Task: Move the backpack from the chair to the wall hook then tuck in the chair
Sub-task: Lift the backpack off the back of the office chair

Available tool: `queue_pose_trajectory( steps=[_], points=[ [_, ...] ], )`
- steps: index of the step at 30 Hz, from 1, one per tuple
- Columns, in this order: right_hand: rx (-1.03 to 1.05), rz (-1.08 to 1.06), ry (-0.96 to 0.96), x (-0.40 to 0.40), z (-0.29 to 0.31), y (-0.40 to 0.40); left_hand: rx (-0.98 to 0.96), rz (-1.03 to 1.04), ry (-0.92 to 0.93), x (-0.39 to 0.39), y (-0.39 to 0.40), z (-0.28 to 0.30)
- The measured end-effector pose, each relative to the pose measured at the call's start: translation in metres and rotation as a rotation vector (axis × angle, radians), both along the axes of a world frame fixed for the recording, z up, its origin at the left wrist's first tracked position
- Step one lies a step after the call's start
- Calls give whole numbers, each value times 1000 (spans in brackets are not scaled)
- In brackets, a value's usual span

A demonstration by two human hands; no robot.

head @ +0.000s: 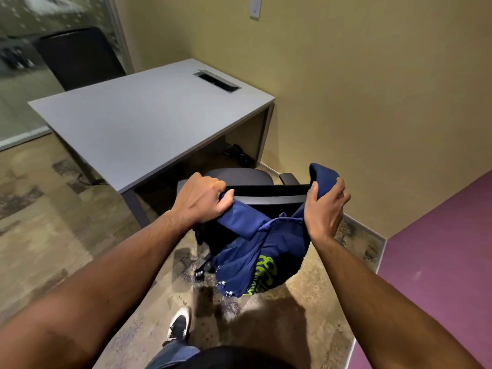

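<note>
- My left hand (202, 201) and right hand (323, 209) are each closed on a strap of the blue backpack (255, 257).
- The backpack hangs behind the black office chair (263, 194) backrest.
- The chair's seat faces the grey counter (138, 123), by the yellow wall (372, 102).
- My shoe (179, 327) is on the floor just behind.

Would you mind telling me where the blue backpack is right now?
In the head view, the blue backpack hangs lower centre behind the black chair, its straps gripped by the left hand and right hand, near the grey desk.
</note>
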State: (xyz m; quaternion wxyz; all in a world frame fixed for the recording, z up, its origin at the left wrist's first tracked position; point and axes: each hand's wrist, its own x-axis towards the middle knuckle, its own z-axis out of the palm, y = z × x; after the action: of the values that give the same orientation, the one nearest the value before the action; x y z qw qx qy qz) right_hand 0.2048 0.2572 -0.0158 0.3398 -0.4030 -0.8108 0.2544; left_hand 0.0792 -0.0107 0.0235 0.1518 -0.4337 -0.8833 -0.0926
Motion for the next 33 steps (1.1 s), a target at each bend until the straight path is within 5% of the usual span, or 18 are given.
queue_pose_trajectory(
  steps=[7,12,20,25,29,33],
  points=[
    [-8,-35,-19,27,2,25,44,-13,-150,50,26,1],
    [-61,-48,-128,53,-7,32,-113,-114,-493,71,45,-5],
    [-214,14,-416,90,-10,49,174,-390,-926,106,89,-15],
    [-216,65,-599,115,-16,46,270,-444,-1039,114,105,-11],
    [-119,258,-748,138,-19,30,283,-465,-1102,117,112,-9],
    [-354,581,-693,162,-14,5,275,-501,-1137,119,114,-9]
  ],
)
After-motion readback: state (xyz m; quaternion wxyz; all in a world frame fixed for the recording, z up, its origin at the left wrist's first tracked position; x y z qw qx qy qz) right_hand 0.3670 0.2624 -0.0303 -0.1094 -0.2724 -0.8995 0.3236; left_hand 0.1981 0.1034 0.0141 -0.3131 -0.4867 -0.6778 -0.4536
